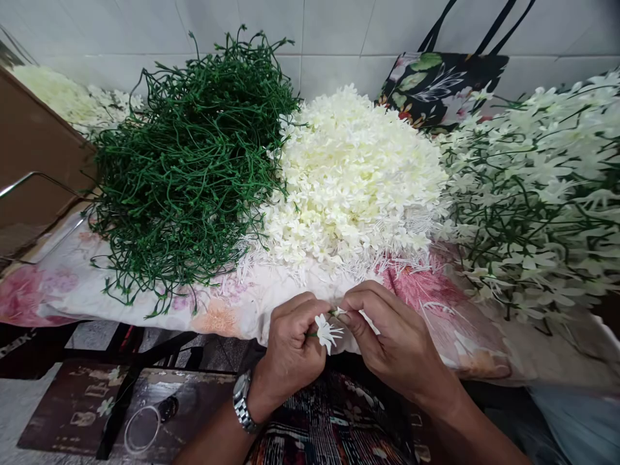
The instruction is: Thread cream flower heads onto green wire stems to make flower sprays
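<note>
My left hand (290,345), with a metal watch on its wrist, is closed in a pinch on a short green stem carrying a small white artificial flower (326,332). My right hand (392,339) is closed too, its fingertips pinching a small white flower piece (340,312) at the tip of that same stem. Both hands meet just in front of the edge of a floral cloth (223,310). Behind them lie a heap of loose cream flower heads (353,181) and a tangle of bare green stems (194,155).
A pile of finished stems with white flowers (537,187) fills the right side. A black floral tote bag (440,84) leans against the tiled wall. More cream flowers (62,97) lie at far left by a brown board. A clear ring (142,429) rests below.
</note>
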`<action>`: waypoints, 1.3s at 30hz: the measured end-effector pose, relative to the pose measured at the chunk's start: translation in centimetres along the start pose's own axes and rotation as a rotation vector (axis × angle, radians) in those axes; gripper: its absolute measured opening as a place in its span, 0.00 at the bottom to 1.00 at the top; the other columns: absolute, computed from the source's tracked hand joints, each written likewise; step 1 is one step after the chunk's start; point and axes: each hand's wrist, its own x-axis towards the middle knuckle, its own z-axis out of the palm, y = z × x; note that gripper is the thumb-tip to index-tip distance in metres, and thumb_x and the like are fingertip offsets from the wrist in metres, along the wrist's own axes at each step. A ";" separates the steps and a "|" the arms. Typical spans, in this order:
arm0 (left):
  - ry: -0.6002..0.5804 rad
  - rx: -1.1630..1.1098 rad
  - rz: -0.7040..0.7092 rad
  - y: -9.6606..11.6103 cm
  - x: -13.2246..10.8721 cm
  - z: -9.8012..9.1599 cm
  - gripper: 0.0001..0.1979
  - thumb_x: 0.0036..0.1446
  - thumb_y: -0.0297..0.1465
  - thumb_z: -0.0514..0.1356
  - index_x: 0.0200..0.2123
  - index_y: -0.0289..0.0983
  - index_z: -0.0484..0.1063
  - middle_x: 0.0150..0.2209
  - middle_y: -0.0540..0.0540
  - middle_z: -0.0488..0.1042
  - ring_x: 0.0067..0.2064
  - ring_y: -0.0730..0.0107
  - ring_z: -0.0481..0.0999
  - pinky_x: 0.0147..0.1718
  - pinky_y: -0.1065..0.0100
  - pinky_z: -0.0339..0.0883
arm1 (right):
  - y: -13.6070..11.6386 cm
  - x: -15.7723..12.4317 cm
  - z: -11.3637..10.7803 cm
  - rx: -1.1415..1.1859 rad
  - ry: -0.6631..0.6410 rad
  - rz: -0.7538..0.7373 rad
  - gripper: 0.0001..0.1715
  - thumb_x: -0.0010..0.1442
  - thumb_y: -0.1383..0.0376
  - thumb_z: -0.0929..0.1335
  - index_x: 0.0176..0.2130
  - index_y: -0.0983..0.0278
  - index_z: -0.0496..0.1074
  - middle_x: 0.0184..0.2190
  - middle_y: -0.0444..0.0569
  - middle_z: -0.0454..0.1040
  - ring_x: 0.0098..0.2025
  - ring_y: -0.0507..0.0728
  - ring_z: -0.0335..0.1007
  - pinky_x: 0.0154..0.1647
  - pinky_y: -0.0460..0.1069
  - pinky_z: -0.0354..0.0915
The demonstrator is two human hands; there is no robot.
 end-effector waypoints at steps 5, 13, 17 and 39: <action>-0.015 0.051 0.038 -0.4 -0.2 0.1 0.11 0.44 0.16 0.50 0.27 0.33 0.69 0.18 0.52 0.58 0.21 0.75 0.58 0.19 0.73 0.51 | 0.1 -0.3 0.2 0.033 -0.003 0.037 0.07 0.59 0.74 0.62 0.30 0.65 0.63 0.25 0.46 0.64 0.27 0.51 0.62 0.27 0.45 0.61; 0.010 0.156 0.096 -0.3 -0.1 0.3 0.11 0.42 0.16 0.51 0.25 0.35 0.67 0.19 0.52 0.59 0.21 0.75 0.59 0.18 0.74 0.52 | 0.5 -0.5 0.2 0.090 -0.063 0.112 0.07 0.60 0.72 0.61 0.30 0.64 0.62 0.23 0.44 0.63 0.25 0.49 0.60 0.25 0.44 0.60; 0.012 0.191 0.104 -0.1 0.0 0.2 0.11 0.41 0.16 0.50 0.25 0.36 0.66 0.19 0.52 0.60 0.21 0.75 0.60 0.19 0.74 0.54 | 0.7 -0.8 0.5 0.107 -0.070 0.125 0.06 0.60 0.72 0.61 0.31 0.64 0.62 0.24 0.44 0.64 0.26 0.49 0.62 0.26 0.44 0.61; -0.044 0.236 0.156 0.2 0.6 0.1 0.13 0.29 0.17 0.46 0.20 0.39 0.56 0.18 0.53 0.51 0.21 0.75 0.51 0.18 0.71 0.45 | 1.2 -1.1 0.9 0.210 -0.117 0.238 0.07 0.60 0.69 0.62 0.29 0.64 0.62 0.22 0.41 0.62 0.23 0.47 0.58 0.23 0.43 0.58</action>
